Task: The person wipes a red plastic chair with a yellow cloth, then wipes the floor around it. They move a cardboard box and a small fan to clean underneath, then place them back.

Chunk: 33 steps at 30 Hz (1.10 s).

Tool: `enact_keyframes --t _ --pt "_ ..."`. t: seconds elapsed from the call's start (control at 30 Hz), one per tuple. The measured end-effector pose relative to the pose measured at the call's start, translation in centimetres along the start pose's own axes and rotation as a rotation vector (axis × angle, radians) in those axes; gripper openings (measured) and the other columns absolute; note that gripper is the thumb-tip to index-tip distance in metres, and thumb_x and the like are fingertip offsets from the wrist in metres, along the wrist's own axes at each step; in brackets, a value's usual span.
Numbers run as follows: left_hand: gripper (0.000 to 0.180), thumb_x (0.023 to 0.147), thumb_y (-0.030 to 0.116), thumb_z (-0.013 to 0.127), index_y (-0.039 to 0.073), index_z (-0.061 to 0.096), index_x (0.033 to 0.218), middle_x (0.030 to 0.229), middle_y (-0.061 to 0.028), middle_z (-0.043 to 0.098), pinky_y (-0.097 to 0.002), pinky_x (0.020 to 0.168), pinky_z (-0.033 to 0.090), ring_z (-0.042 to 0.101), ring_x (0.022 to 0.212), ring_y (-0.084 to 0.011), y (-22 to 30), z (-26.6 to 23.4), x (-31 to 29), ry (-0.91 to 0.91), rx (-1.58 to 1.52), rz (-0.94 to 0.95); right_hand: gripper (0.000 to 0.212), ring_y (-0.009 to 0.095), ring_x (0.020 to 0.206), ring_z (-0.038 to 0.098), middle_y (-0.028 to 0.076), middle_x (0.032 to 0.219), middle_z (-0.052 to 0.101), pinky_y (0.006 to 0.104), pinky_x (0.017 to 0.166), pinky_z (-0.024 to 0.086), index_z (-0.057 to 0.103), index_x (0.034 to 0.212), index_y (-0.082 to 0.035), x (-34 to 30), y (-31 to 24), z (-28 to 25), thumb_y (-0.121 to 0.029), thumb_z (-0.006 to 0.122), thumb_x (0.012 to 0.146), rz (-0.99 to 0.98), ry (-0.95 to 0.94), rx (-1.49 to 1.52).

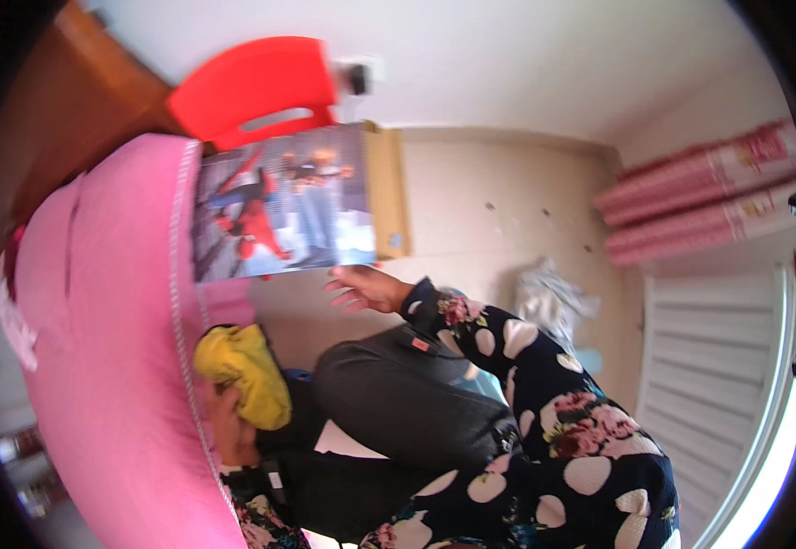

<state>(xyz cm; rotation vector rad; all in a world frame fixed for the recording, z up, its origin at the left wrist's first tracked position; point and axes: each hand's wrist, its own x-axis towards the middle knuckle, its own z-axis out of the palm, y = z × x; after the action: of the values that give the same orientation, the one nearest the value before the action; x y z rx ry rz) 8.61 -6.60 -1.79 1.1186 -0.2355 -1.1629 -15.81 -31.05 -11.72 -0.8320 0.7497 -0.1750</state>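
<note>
My left hand (227, 423) is closed on a bunched yellow cloth (250, 375), beside the edge of a pink-covered bed; the cloth hides most of its fingers. My right hand (368, 288) reaches forward with its fingers apart and holds nothing. It is at the near edge of a flat panel with a colourful picture (288, 206) of figures; I cannot tell whether it touches the panel. The panel lies on what looks like a brown cardboard box (387, 197). Both my sleeves are dark with white dots and flowers.
A red chair back (261, 90) stands behind the panel, near a wall socket with a black plug (359, 79). The pink bedcover (110, 302) fills the left. Grey cloth (553, 302) lies on the tiled floor (499, 220). Pink curtains (700, 192) and a white slatted panel (709, 357) are at right.
</note>
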Motion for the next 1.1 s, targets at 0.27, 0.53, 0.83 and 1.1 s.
enact_keyframes --t 0.27,0.53,0.83,1.1 --pt "0.053 0.088 0.0 0.047 0.004 0.036 0.14 0.133 -0.0128 0.047 -0.0376 0.097 0.047 0.053 0.118 -0.0259 0.2 0.4 1.4 0.046 0.081 -0.048 0.051 0.037 0.109 0.053 0.02 0.115 0.055 0.0432 0.093 0.044 0.054 0.117 -0.005 -21.8 8.3 -14.5 -0.03 0.075 0.077 -0.314 1.018 -1.242" --pt "0.052 0.09 0.002 0.047 0.005 0.036 0.141 0.135 -0.0126 0.047 -0.0404 0.099 0.047 0.054 0.117 -0.0266 -0.8 3.2 3.1 0.065 0.076 -0.135 0.107 0.046 0.125 0.042 0.032 0.144 0.029 0.045 0.103 0.039 0.028 0.145 -0.012 -35.4 16.3 -26.5 -0.043 0.085 0.06 0.248 1.608 -1.019" --pt "0.051 0.089 0.003 0.049 0.002 0.037 0.139 0.132 -0.012 0.049 -0.0406 0.099 0.046 0.054 0.117 -0.0267 -1.6 6.3 5.1 -0.09 0.106 -0.117 0.04 0.041 0.093 0.063 0.024 0.098 0.066 0.0456 0.081 0.051 0.058 0.112 -0.007 -29.4 15.9 -31.0 -0.019 0.068 0.075 0.144 1.515 -0.87" --pt "0.046 0.094 0.007 0.044 0.01 0.038 0.139 0.133 -0.0111 0.05 -0.0424 0.099 0.047 0.054 0.118 -0.0261 -1.0 7.5 4.7 -0.164 0.163 -0.114 0.033 0.019 0.07 0.065 0.012 0.077 0.067 0.0314 0.066 0.051 0.063 0.103 -0.006 -34.3 10.4 -25.4 -0.008 0.071 0.071 -0.248 1.495 -0.634"
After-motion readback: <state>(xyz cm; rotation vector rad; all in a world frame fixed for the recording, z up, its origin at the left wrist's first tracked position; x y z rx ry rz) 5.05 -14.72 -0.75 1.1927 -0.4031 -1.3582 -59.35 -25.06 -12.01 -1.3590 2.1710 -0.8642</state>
